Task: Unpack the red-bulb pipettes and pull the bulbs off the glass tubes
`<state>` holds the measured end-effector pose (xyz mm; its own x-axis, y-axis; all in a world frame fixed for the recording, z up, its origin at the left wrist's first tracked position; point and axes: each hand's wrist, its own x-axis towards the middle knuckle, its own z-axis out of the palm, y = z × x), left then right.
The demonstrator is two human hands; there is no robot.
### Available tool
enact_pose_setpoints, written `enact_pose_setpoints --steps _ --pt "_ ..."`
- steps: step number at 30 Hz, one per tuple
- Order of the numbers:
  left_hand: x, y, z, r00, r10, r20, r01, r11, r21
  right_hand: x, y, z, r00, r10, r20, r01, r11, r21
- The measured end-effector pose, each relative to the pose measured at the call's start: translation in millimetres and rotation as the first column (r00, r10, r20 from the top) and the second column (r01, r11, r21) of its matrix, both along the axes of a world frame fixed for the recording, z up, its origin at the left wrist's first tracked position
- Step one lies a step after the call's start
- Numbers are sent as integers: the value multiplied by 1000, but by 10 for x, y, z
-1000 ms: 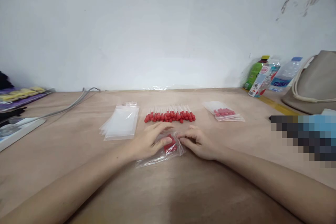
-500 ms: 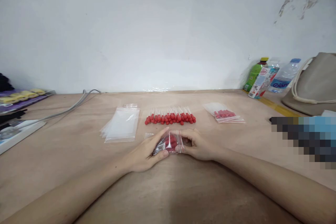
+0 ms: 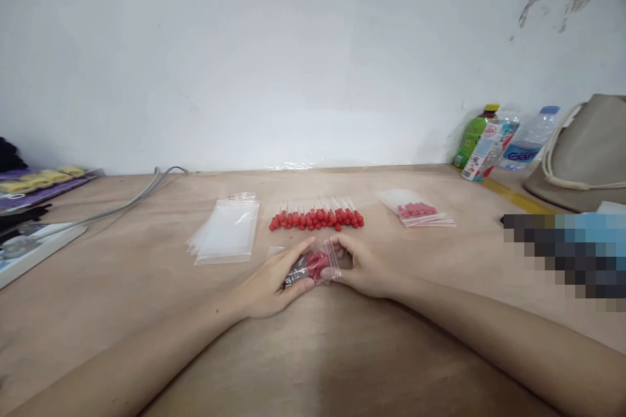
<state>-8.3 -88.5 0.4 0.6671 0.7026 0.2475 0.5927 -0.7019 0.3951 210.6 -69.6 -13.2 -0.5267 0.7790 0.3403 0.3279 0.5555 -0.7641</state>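
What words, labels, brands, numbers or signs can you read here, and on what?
"Ga", last letters unclear: label of the blue-capped bottle.
Too blurred to read: print on the green bottle and the white-labelled container.
No readable text: the held bag.

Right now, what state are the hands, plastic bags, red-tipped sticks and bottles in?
Left hand: curled around the held bag
Right hand: pinching the held bag's strip end
Held bag: red contents inside; seal unclear
Left-side bags: flat, fanned, no red visible inside
Right-side bags: overlapped, red contents showing
Red-tipped sticks: loose, in a crowded row
Green bottle: yellow cap on
Blue-capped bottle: cap on
Patterned container: appears tilted, closure unclear
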Motion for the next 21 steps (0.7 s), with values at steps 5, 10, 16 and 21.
enact_pose_setpoints --steps 5,10,16,21 --pt "-3 -2 -11 1000 12 -6 -12 1000 -1 -25 18 -3 989 -34 146 17 993 115" --pt "2 -1 -2 1000 1 6 -1 1000 15 -25 -27 31 990 -49 130 40 997 72" --pt "10 -2 12 999 13 31 -13 1000 8 -28 -28 48 992 119 30 -119 993 14" --pt "0 -2 -1 999 30 18 -30 999 11 19 -17 50 986 143 -83 -151 984 -97"
